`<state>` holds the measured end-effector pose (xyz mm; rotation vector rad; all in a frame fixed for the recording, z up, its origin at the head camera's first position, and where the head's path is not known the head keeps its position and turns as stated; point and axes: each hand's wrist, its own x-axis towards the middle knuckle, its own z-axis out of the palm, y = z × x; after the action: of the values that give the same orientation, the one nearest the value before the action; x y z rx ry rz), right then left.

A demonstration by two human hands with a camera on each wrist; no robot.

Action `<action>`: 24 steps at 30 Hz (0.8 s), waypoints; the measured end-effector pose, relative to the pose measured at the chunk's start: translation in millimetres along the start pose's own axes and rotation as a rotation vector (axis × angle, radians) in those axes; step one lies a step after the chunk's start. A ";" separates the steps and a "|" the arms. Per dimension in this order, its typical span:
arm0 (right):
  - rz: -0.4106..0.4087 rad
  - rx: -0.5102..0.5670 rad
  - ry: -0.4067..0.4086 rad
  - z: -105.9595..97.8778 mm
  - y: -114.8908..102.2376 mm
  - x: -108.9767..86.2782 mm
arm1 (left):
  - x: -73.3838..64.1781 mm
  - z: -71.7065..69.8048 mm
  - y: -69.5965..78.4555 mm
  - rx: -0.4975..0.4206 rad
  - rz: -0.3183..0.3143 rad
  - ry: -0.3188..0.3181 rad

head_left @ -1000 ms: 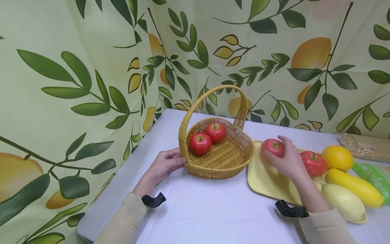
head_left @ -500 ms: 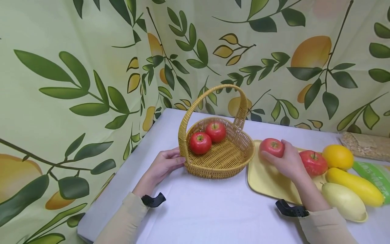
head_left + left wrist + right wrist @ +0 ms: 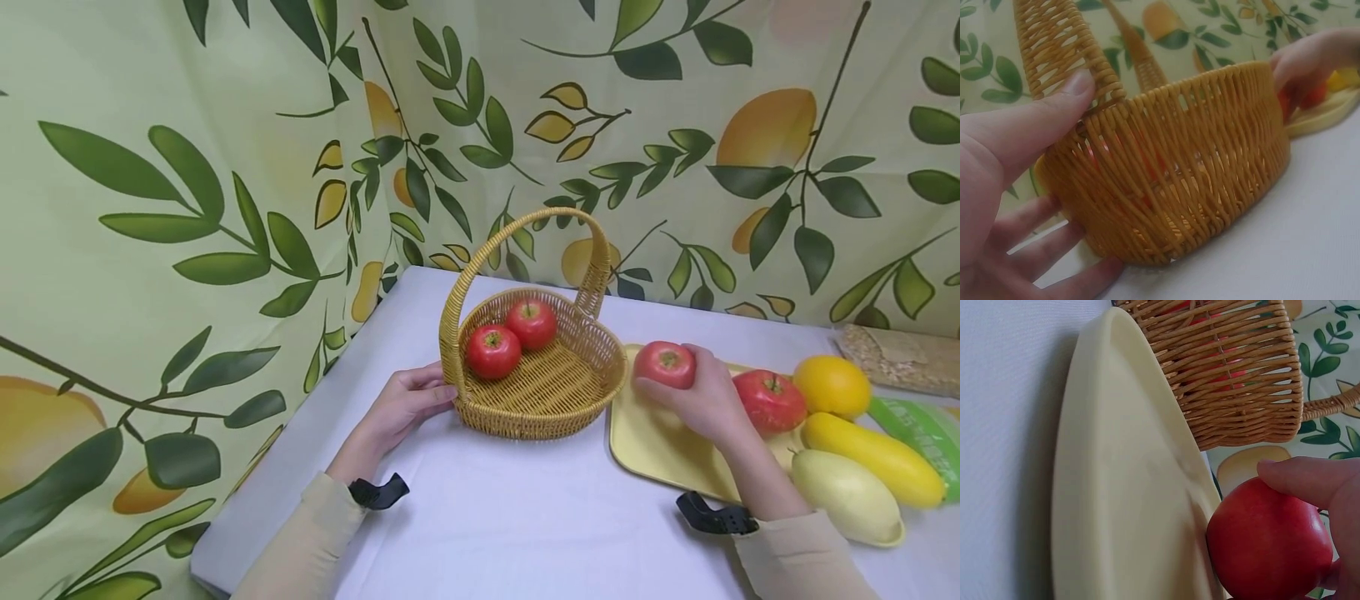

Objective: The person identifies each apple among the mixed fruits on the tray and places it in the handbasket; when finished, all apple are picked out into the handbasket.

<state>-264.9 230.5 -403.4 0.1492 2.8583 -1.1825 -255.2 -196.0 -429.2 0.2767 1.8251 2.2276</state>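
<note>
A wicker basket [image 3: 551,367] with an arched handle stands on the white table, two red apples [image 3: 492,352] inside its left and back part. My left hand [image 3: 401,408] rests against the basket's left side, thumb [image 3: 1060,106] over the foot of the handle and the other fingers spread low along the woven wall. To the right, my right hand [image 3: 708,396] holds another red apple [image 3: 665,364] between thumb and fingers above the yellow tray [image 3: 652,450]. In the right wrist view that apple [image 3: 1269,540] sits beside the tray's edge, its far side covered by the hand.
On the tray's right side lie a larger red fruit [image 3: 772,402], an orange [image 3: 832,387], a long yellow fruit [image 3: 873,462] and a pale oval melon [image 3: 847,497]. Beyond them are a green packet [image 3: 918,446] and a bag of flakes [image 3: 900,360]. Patterned cloth [image 3: 637,125] hangs behind.
My right hand has shifted the apple slightly left, towards the basket, and its fingers have closed further behind the fruit. The left hand and basket stay in place.
</note>
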 end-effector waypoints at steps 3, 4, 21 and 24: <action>0.007 0.010 -0.011 0.1 -0.2 0.7 | 0.2 -0.6 -0.1 -0.004 0.001 -0.008; 0.009 0.013 -0.016 0.0 -0.4 1.0 | 0.0 -0.8 -0.1 -0.006 0.001 -0.009; 0.049 0.040 0.018 0.9 1.5 -1.2 | 1.0 0.9 -0.7 0.015 -0.015 0.002; 0.053 0.051 0.052 1.2 0.8 -2.0 | 1.3 1.0 0.0 0.013 -0.001 0.002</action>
<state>-262.9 230.0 -404.7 0.2595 2.8503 -1.2598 -256.0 -194.6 -429.0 0.2768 1.8416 2.2167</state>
